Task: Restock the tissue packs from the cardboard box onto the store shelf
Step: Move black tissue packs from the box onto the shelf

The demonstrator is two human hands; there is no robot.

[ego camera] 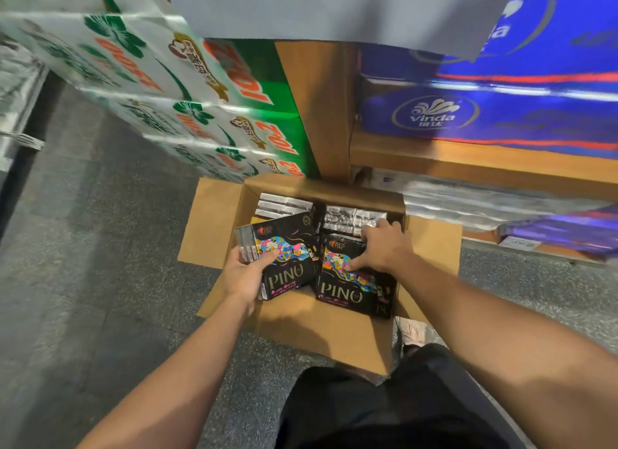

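Both bare arms reach forward and down, away from the body. The left arm comes in from the low left and the right arm from the low right, so they point toward each other a bit. The left hand (245, 274) is turned with the thumb on top. Its thumb lies flat across the front of a black tissue pack (284, 254), and its fingers curl around the left edge. The right hand (381, 248) is palm down. Its thumb presses on the top of a second black pack (351, 281), and its fingers bend over the far edge. The two hands are near each other but do not touch.
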